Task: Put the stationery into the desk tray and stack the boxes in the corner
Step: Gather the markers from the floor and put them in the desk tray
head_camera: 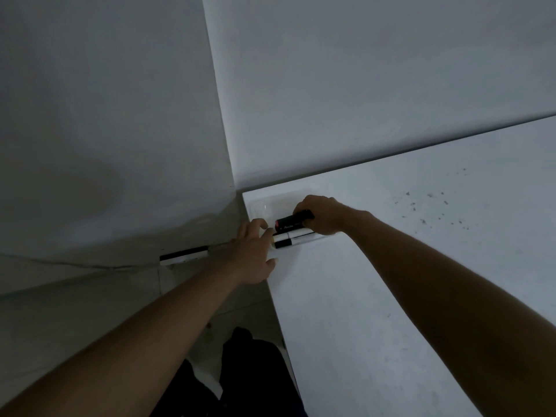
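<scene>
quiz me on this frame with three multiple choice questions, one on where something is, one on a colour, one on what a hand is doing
1. Where is the clear tray?
A) at the corner of the desk, next to the walls
B) in the middle of the desk
C) on the floor

2. What colour is the marker in the right hand?
A) yellow
B) black with a red band
C) green

3. What is the right hand doing?
A) lying flat on the desk
B) hanging at the person's side
C) gripping the marker over the tray

Answers:
1 A, the tray sits where the desk's edges meet, by the wall corner.
2 B, its body is dark with red at one end.
3 C, its fingers are curled round the marker above the tray.
</scene>
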Available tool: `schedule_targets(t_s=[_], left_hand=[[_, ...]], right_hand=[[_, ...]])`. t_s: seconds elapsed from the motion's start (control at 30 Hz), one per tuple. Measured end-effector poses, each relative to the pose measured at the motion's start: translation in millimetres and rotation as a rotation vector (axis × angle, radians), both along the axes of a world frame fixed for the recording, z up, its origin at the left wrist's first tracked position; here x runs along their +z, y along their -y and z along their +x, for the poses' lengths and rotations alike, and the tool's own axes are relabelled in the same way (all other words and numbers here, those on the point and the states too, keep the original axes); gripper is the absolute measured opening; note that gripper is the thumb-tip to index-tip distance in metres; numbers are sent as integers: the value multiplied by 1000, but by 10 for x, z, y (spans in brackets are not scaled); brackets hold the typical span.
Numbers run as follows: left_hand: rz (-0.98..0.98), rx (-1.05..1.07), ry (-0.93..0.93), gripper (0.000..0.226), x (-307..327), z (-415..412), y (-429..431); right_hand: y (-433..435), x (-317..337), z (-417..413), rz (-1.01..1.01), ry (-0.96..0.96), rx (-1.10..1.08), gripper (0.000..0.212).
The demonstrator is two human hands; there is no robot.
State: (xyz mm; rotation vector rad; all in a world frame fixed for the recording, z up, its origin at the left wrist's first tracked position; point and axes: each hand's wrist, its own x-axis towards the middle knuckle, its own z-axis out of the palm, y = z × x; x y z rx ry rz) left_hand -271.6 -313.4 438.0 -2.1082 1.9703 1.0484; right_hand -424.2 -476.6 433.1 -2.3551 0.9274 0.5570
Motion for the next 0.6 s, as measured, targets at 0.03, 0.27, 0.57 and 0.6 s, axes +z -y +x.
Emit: schedule_targets(t_s=[0.03,0.27,0.57,0.6], left_hand=[[-5,7,-2,71,1,-4,2],[-14,23,2,71,-21,-8,6],[-5,10,6,71,-1,-3,11],[-8,11,7,71,0,-4,9]], right_hand=[[0,2,-8,20,9,-2,29],[-64,-27,13,-75,98,-29,27],[-68,-12,34,69,111,-67,38],[-62,-3,21,83,111,-76,40]])
